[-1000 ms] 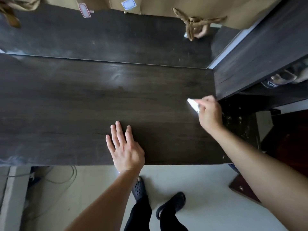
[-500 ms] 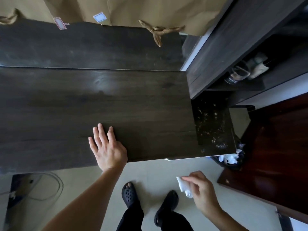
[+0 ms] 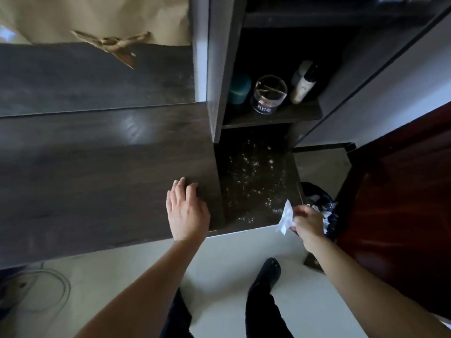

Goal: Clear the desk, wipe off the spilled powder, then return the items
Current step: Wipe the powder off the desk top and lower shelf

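Observation:
My left hand (image 3: 186,213) lies flat, fingers apart, on the dark wooden desk (image 3: 97,172) near its right front corner. My right hand (image 3: 308,223) pinches a crumpled white tissue (image 3: 286,219), held beside the low shelf's front right corner, just in front of a black-lined waste bin (image 3: 322,203). White powder specks (image 3: 253,176) are scattered over the lower dark shelf surface to the right of the desk. On the shelf above stand a glass jar (image 3: 268,93), a teal cylinder (image 3: 240,90) and a white bottle (image 3: 302,86).
A brown paper bag (image 3: 97,18) with a twisted handle stands at the back of the desk. A dark red door or cabinet (image 3: 402,203) rises at the right. Pale floor, my dark shoes (image 3: 268,274) and a cable (image 3: 48,289) lie below.
My right hand left the desk's right edge with the tissue, dropped below the desk, then moved right to the bin. The view swung right. My left hand stayed on the desk.

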The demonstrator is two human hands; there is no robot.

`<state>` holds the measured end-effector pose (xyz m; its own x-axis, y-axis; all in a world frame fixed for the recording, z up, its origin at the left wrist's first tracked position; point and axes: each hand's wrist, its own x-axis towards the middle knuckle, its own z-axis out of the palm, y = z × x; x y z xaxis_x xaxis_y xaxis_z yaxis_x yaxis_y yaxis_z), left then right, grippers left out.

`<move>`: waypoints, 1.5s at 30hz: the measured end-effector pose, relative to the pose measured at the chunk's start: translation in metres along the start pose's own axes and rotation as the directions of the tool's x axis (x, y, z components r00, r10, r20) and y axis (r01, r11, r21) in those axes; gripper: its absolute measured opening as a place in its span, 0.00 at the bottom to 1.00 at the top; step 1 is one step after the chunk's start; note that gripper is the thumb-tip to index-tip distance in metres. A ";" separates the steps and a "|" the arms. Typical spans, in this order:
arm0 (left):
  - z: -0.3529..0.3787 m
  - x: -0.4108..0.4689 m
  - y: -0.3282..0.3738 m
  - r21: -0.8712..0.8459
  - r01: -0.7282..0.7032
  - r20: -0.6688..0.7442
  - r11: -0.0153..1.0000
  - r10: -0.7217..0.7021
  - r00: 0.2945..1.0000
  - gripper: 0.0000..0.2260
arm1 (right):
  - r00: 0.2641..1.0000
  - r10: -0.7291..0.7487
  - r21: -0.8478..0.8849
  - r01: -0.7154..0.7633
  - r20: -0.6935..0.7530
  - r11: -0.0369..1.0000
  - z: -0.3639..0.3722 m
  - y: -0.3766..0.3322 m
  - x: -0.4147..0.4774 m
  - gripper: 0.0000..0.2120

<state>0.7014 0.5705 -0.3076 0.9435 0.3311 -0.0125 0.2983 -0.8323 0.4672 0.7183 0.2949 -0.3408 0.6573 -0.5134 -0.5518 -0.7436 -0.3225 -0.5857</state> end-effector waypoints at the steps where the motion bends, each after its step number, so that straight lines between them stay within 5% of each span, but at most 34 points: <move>1: 0.011 0.001 0.012 0.001 0.057 -0.020 0.998 -0.057 0.998 0.18 | 0.999 -0.047 -0.049 0.047 -0.004 0.998 -0.008 -0.003 0.022 0.06; 9: 0.051 -0.001 0.030 0.148 0.140 -0.206 0.979 -0.108 0.972 0.18 | 0.870 -0.480 -0.367 0.484 0.110 0.794 0.004 -0.080 0.181 0.09; 14: 0.055 0.000 0.031 0.140 0.147 -0.262 0.979 -0.107 0.959 0.18 | 0.694 -0.697 -0.658 0.612 0.182 0.437 0.031 -0.069 0.194 0.09; 22: 0.056 0.001 0.029 0.140 0.131 -0.294 0.982 -0.085 0.952 0.17 | 0.512 -0.848 -0.510 0.770 0.136 0.383 0.034 -0.036 0.212 0.14; 25: 0.055 0.000 0.031 0.140 0.134 -0.290 0.981 -0.088 0.953 0.18 | 0.402 -0.845 -0.409 0.878 0.352 0.248 0.010 0.005 0.188 0.17; 29: 0.053 -0.001 0.033 0.130 0.130 -0.283 0.983 -0.088 0.955 0.18 | 0.328 -0.686 -0.239 0.944 0.649 0.225 -0.035 0.069 0.127 0.14; 31: 0.053 -0.001 0.034 0.125 0.134 -0.285 0.983 -0.093 0.954 0.18 | 0.322 -0.641 -0.172 0.943 0.697 0.286 -0.038 0.053 0.134 0.12; 35: 0.054 0.000 0.033 0.134 0.137 -0.280 0.981 -0.095 0.955 0.18 | 0.516 -0.778 -0.291 0.854 0.359 0.432 0.004 -0.038 0.200 0.16; 38: 0.055 0.000 0.033 0.138 0.129 -0.281 0.982 -0.086 0.956 0.18 | 0.599 -0.746 -0.396 0.785 0.291 0.476 0.033 -0.049 0.211 0.18; 42: 0.055 0.001 0.032 0.144 0.127 -0.268 0.981 -0.085 0.960 0.18 | 0.496 -0.782 -0.307 0.864 0.377 0.400 0.023 0.036 0.148 0.22; 45: 0.054 0.001 0.032 0.142 0.127 -0.266 0.982 -0.085 0.960 0.18 | 0.411 -0.684 -0.189 0.906 0.603 0.378 -0.006 0.089 0.095 0.19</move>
<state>0.7193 0.5200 -0.3405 0.8422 0.5072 0.1829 0.4328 -0.8383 0.3316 0.7134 0.2129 -0.4418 0.8526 0.4891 -0.1838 0.2915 -0.7373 -0.6095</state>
